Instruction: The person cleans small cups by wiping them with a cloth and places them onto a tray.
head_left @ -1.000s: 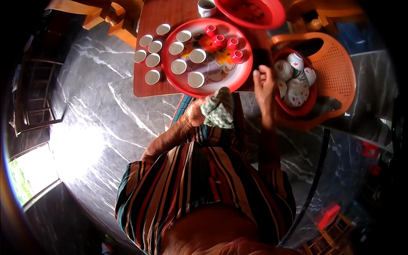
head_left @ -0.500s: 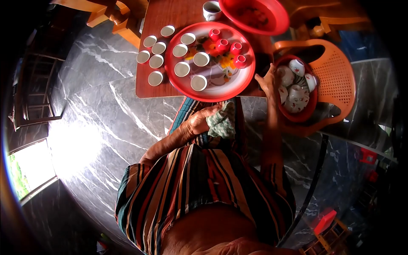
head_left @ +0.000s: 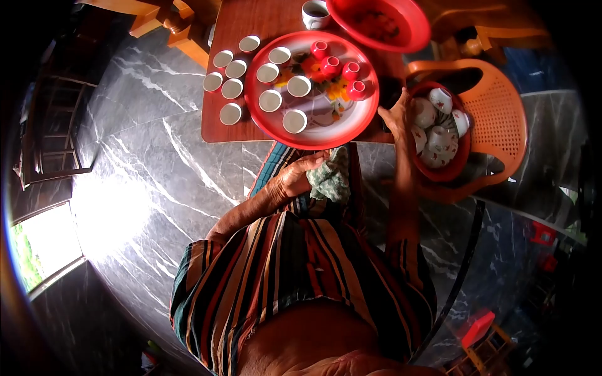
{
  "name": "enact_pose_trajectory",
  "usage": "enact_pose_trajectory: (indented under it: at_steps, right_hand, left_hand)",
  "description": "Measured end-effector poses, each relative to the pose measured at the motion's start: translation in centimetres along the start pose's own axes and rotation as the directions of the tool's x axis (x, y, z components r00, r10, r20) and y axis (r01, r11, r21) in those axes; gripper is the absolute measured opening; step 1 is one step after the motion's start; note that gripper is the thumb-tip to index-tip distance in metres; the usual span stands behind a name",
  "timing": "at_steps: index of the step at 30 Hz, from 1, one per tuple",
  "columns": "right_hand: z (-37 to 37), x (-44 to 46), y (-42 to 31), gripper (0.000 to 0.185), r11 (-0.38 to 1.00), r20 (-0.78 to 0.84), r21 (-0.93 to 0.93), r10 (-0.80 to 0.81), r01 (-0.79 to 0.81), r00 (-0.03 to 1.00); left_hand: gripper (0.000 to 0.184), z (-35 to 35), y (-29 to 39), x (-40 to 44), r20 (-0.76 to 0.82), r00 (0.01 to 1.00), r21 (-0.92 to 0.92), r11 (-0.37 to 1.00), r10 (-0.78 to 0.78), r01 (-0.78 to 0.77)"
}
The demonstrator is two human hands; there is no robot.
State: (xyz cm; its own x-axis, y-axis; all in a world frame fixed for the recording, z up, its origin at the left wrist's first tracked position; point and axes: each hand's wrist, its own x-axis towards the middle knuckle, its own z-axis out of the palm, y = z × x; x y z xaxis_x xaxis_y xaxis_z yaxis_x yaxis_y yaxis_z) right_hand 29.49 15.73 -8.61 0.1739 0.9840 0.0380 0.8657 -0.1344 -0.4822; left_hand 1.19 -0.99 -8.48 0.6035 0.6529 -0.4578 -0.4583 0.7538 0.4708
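My left hand (head_left: pixel 297 177) is closed on a crumpled pale green and white cloth (head_left: pixel 330 177), in front of my lap just below the table edge. At the table's right corner is my right hand (head_left: pixel 396 119), its thumb and finger spread apart beside a dark shape I cannot make out. Whether it touches that shape is unclear. Left of this hand lies a round red-rimmed floral tray (head_left: pixel 263 127) carrying several white-lined cups (head_left: pixel 295 121) and several small red cups (head_left: pixel 356 90). Just right of it, a red basin (head_left: pixel 464 160) holds several white floral bowls (head_left: pixel 441 143).
More white-lined cups (head_left: pixel 231 114) stand on the brown table (head_left: pixel 216 133), left of the tray. A white mug (head_left: pixel 315 14) and a large red basin (head_left: pixel 419 34) are at the back. An orange plastic chair (head_left: pixel 495 106) supports the bowl basin.
The whole view has shifted very slightly. Both hands, the cloth, the cups and the bowls keep practically the same places.
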Motion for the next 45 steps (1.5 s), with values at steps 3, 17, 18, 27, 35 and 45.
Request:
enact_pose_trajectory:
  at_steps: [3, 17, 18, 27, 35, 45]
  right_hand:
    - [0.0, -0.1, -0.1, 0.098, 1.0, -0.016, 0.005, -0.018, 0.018, 1.0]
    - [-8.1, -14.6, -8.7, 0.054, 0.667, 0.169, 0.727, -0.402, 0.162, 0.9]
    - [-5.7, -16.0, -8.1, 0.06, 0.653, 0.114, 0.685, -0.533, 0.322, 0.839]
    - [-2.0, -18.0, -9.0, 0.06, 0.708, -0.078, 0.541, -0.496, 0.454, 0.865]
    - [1.5, -18.3, -8.2, 0.037, 0.513, -0.007, 0.846, -0.264, 0.147, 0.965]
    - [-0.2, -20.1, -6.3, 0.042, 0.534, 0.392, 0.84, -0.476, -0.095, 0.788]
  left_hand:
    - [0.051, -1.1, -0.7, 0.6, 0.008, 1.0, -0.053, 0.998, -0.013, 0.013]
    - [0.049, 3.3, 2.4, -0.8, -0.003, 0.991, -0.204, 0.971, 0.13, -0.128]
    - [0.048, 3.6, 2.4, -0.6, 0.013, 0.989, -0.171, 0.975, 0.148, -0.143]
    - [0.043, 6.9, 2.8, -2.0, 0.061, 0.901, 0.587, 0.715, 0.429, -0.38]
    - [0.05, 7.4, 3.5, -2.8, 0.404, 0.657, 0.903, -0.163, 0.636, -0.397]
    - [0.056, 7.6, 4.4, -3.0, 0.634, 0.566, 0.765, -0.32, 0.527, -0.559]
